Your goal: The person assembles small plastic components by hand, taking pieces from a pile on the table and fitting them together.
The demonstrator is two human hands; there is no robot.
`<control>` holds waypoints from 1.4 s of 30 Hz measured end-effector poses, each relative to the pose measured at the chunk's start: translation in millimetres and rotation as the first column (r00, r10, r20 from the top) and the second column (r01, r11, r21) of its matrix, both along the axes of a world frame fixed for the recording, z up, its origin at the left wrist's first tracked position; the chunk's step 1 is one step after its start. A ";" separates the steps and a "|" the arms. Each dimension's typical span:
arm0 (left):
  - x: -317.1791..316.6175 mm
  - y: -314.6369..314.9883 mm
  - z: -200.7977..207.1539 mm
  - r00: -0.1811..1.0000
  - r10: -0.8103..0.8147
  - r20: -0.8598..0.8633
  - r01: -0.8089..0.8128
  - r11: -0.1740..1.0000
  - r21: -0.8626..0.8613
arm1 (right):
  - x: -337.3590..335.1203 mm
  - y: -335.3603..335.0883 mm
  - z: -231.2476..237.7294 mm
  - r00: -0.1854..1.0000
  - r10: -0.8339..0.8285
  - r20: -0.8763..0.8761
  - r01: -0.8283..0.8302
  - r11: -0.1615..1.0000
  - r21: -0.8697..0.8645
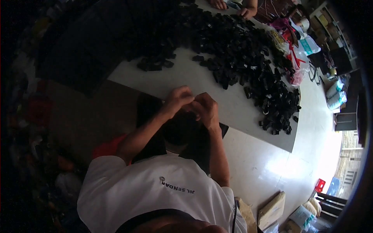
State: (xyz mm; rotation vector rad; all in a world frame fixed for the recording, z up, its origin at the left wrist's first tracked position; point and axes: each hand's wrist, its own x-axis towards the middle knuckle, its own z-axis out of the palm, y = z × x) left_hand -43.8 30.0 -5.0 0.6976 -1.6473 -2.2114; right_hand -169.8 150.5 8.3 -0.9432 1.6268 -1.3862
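Observation:
Both of my hands meet close together at the near edge of a white table (241, 114). My left hand (180, 100) has its fingers bent and pressed together. Right beside it, my right hand (206, 106) is curled, its fingertips almost touching the left ones. Whatever lies between the fingers is hidden or too dark to name. Beyond my hands, a large heap of small black plastic parts (237, 54) covers much of the table. A smaller cluster of the same black parts (153, 64) lies ahead and to the left.
Across the table another person's hands (233, 6) work at the heap's far side. Plastic bags (305, 46) and red strips lie at the right. A large dark shape (77, 50) stands at the left. On the floor, lower right, rests a brown cardboard piece (271, 211).

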 end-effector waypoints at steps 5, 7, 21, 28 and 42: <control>5.6 6.3 4.3 0.994 0.061 -0.090 -0.062 0.998 0.000 | 3.4 1.0 4.8 0.996 -0.033 -0.083 0.039 0.997 0.067; 7.0 9.6 3.6 0.993 0.058 -0.106 -0.057 0.998 0.008 | -1.0 4.8 -2.5 0.997 0.056 0.053 -0.060 0.996 0.065; 42.2 -84.6 -5.3 0.771 0.637 -0.010 0.039 -0.063 -0.997 | -24.8 -57.5 -0.7 0.554 -0.180 -0.813 0.021 0.979 -0.203; 33.2 -81.5 -12.7 0.871 0.488 -0.063 -0.046 -0.047 -0.998 | -69.2 -148.6 -11.8 0.035 -0.156 -0.987 0.153 0.977 -0.149; 11.7 -49.7 2.2 0.921 0.390 -0.023 -0.294 0.654 -0.697 | -11.4 -68.1 22.7 0.900 -0.150 -0.410 0.062 0.973 -0.221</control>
